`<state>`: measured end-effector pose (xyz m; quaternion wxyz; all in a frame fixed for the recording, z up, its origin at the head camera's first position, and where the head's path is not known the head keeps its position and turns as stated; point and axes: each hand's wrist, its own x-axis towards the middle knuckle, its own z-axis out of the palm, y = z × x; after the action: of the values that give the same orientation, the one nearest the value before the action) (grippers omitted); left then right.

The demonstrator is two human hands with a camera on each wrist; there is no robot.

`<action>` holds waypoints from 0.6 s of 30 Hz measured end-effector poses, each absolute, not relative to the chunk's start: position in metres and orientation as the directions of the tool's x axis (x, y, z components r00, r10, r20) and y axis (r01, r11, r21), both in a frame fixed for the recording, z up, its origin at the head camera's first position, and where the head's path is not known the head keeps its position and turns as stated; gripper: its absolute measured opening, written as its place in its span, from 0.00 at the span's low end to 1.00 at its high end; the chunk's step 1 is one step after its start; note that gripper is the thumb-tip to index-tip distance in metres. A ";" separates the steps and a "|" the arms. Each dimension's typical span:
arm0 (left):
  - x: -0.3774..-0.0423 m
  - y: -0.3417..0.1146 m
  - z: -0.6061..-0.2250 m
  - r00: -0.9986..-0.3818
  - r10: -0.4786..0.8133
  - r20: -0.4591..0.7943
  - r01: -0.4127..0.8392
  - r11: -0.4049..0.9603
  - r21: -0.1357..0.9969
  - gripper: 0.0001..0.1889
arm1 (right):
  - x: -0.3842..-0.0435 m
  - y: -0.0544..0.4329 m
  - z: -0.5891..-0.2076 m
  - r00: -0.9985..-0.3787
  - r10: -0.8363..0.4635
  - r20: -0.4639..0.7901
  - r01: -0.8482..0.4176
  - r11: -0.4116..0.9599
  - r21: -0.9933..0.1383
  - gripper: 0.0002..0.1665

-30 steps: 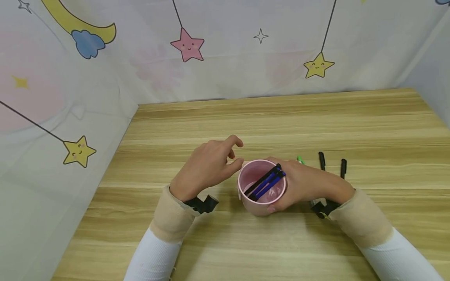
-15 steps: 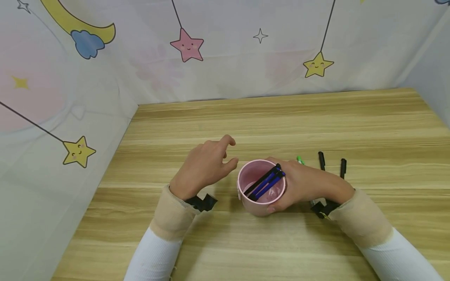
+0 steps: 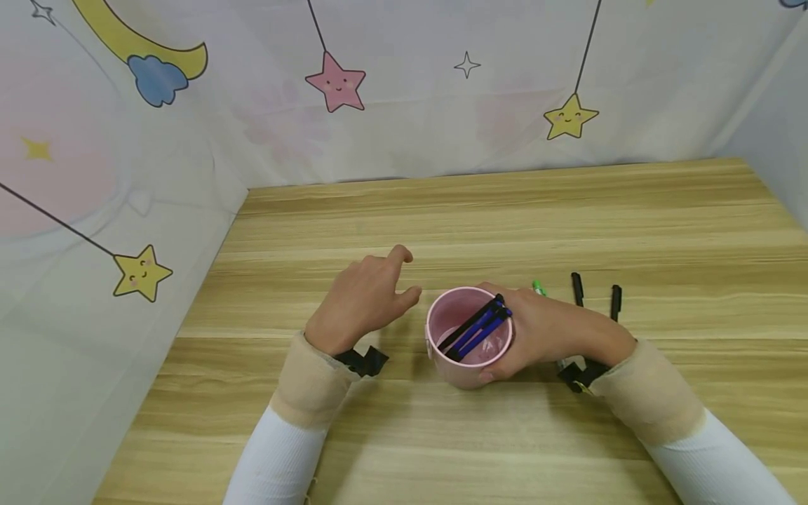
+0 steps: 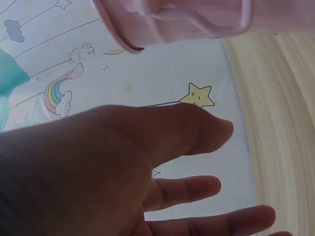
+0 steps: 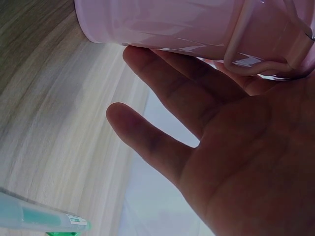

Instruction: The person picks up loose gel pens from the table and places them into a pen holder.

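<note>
The person's right hand [image 3: 546, 326] grips a pink cup [image 3: 463, 379] near the middle of the table [image 3: 379, 217], thumb on the near side and the other fingers round the far side. Inside, a few black and blue pens [image 3: 480, 330] lean together toward that hand, their ends at the rim. From where I stand the cup looks roughly upright, though I can't quite tell whether its base touches the wood.

The left hand [image 3: 362, 298] hovers just beside it, apart from the cup, its fingers loosely bent with gaps between them. Past the right arm lie a black-capped pen [image 3: 577, 289], a second black-capped pen [image 3: 616, 303] and a green pen [image 5: 49, 219], each partly hidden. A star-printed cloth [image 3: 410, 126] hangs behind.
</note>
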<state>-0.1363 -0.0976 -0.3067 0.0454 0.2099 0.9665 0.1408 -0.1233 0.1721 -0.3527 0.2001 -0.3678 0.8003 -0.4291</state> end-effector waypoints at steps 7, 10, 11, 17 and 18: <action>-0.140 -0.100 -0.311 -0.919 0.391 -0.044 0.370 0.896 0.245 0.23 | -0.123 0.172 -0.354 -0.649 -0.761 -0.007 -0.417 0.362 -0.834 0.51; -0.141 -0.101 -0.312 -0.924 0.377 -0.058 0.356 0.907 0.224 0.23 | -0.123 0.171 -0.354 -0.645 -0.764 -0.001 -0.422 0.358 -0.833 0.52; -0.141 -0.101 -0.313 -0.926 0.371 -0.068 0.349 0.911 0.221 0.24 | -0.123 0.171 -0.354 -0.645 -0.764 0.000 -0.426 0.359 -0.831 0.52; -0.142 -0.103 -0.313 -0.934 0.329 -0.139 0.299 0.933 0.200 0.26 | -0.123 0.171 -0.354 -0.648 -0.762 0.001 -0.427 0.362 -0.829 0.52; -0.142 -0.103 -0.314 -0.935 0.323 -0.148 0.293 0.936 0.194 0.26 | -0.123 0.171 -0.354 -0.647 -0.762 0.001 -0.426 0.360 -0.830 0.52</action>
<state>-0.1424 -0.1030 -0.3136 0.0889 0.1573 0.9799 0.0845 -0.1226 0.1714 -0.3539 0.1971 -0.3709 0.8009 -0.4269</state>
